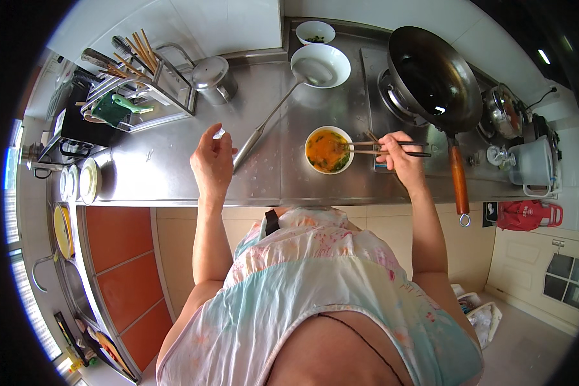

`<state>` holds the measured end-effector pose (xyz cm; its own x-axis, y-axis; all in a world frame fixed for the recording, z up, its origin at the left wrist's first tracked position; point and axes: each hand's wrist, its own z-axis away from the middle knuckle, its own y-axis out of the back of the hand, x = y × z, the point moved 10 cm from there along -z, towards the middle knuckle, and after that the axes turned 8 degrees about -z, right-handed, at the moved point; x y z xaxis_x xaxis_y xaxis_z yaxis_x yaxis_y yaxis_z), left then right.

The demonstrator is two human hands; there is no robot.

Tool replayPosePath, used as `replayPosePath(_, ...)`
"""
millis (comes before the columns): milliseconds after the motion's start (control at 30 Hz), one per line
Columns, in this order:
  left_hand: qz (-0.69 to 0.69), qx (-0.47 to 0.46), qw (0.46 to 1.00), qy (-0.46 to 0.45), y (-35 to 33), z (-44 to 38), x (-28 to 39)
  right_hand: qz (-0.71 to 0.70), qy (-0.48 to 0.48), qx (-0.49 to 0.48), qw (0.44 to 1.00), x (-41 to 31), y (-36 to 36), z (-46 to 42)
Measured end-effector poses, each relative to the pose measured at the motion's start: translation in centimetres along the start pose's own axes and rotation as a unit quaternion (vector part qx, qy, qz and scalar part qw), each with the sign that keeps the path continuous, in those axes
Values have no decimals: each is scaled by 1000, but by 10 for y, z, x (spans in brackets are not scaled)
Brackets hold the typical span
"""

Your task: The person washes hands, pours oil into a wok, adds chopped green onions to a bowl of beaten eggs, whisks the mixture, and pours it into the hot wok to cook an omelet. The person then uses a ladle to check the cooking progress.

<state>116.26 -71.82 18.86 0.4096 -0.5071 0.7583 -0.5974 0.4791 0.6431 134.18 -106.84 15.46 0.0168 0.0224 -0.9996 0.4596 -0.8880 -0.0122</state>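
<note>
My right hand (403,158) grips a pair of chopsticks (365,152), dark at the upper ends. Their lower tips dip into an orange egg mixture with green pieces (325,150), in a white bowl (329,171) on the steel counter. My left hand (213,163) hangs over the counter left of the bowl, fingers loosely curled. A small bright patch shows between its thumb and fingers; whether it is glare or something held is unclear. Beside this hand lies the handle of a metal ladle (265,124). The ladle's head rests in a larger white bowl (338,65).
A wok (434,77) tilts on the gas burner at right, its wooden handle (458,178) jutting past the counter edge. At back stand a small bowl of chopped greens (315,33) and a lidded metal pot (214,80). A utensil rack (147,99) and upright plates (89,181) are left.
</note>
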Motion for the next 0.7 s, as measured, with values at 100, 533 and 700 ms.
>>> replayPosePath(100, 1, -1, 1000, -5, -1, 0, -3, -6, -34, -76, 997, 1, -29, 17)
replayPosePath(533, 12, 4, 1000, 8, 2, 5, -7, 25, -5, -11, 1000, 0, -3, -2)
replayPosePath(700, 4, 0, 1000, 0, 1, 5, -6, -19, 20, -43, 999, -13, -22, 8)
